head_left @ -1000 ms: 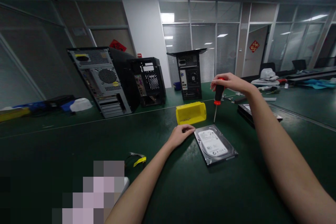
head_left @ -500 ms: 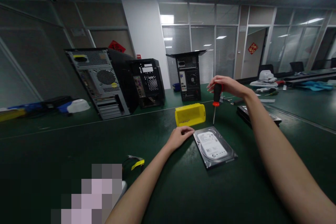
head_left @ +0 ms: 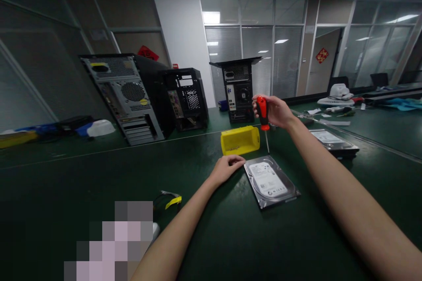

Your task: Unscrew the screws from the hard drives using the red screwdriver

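Observation:
A silver hard drive (head_left: 271,181) with a white label lies flat on the green table. My left hand (head_left: 226,167) rests beside its near-left corner, fingers curled against the edge. My right hand (head_left: 275,111) is raised above the table behind the drive, closed round a screwdriver (head_left: 263,118) with a red and black handle, tip pointing down. A yellow plastic bin (head_left: 240,140) stands just behind my left hand, between the two hands.
Three computer towers (head_left: 132,99) stand at the back of the table. Another hard drive (head_left: 333,142) lies at the right. A yellow and black tool (head_left: 171,199) lies near my left forearm. Clutter sits on a far right desk.
My right hand has moved the screwdriver left and slightly nearer, toward the yellow bin. My left hand and the hard drive have stayed where they were.

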{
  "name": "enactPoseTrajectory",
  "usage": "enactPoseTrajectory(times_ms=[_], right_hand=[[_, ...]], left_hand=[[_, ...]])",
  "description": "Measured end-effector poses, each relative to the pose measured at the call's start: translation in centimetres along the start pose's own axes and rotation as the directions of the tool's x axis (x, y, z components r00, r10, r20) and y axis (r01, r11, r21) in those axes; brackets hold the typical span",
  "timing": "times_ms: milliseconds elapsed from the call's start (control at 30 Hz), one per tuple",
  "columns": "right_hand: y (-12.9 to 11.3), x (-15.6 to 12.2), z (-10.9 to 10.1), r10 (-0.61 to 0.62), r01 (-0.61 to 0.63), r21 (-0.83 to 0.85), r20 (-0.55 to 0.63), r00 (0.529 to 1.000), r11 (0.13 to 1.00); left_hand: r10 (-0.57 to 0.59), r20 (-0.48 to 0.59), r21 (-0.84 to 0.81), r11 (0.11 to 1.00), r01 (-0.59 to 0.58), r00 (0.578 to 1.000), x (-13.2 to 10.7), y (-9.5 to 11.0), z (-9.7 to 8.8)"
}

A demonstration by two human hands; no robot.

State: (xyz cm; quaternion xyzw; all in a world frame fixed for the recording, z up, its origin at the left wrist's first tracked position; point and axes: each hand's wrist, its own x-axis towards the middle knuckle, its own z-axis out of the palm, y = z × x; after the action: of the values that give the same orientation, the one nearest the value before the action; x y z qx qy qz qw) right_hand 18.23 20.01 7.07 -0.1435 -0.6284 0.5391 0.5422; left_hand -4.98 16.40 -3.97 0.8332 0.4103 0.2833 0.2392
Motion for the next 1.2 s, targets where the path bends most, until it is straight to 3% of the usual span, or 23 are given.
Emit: enactPoseTrajectory(times_ms=[200, 833, 1033, 1200], right_hand=[[-0.8, -0.4, -0.1, 0.017, -0.017, 0.009, 0.07, 0.997, 1.0], [-1.1, -0.9, -0.5, -0.02, 0.015, -0.106, -0.05, 0.999, 0.994], [-1.2, -1.1, -0.3, -0.023, 0.029, -0.194, 0.032, 0.999, 0.981], [-1.2, -1.0, -0.7, 0.003, -0.004, -0.165, -0.009, 1.0, 0.986]], left_hand=[[0.004, 0.019, -0.017, 1.0, -0.004, 1.0, 0.1, 0.0, 0.0], [-0.009, 0.013, -0.019, 1.0, 0.009, 1.0, 0.1, 0.0, 0.1], [-0.015, 0.007, -0.024, 1.0, 0.015, 1.0, 0.0, 0.1, 0.0], [-0.007, 0.014, -0.026, 1.0, 0.007, 1.0, 0.0, 0.0, 0.0]])
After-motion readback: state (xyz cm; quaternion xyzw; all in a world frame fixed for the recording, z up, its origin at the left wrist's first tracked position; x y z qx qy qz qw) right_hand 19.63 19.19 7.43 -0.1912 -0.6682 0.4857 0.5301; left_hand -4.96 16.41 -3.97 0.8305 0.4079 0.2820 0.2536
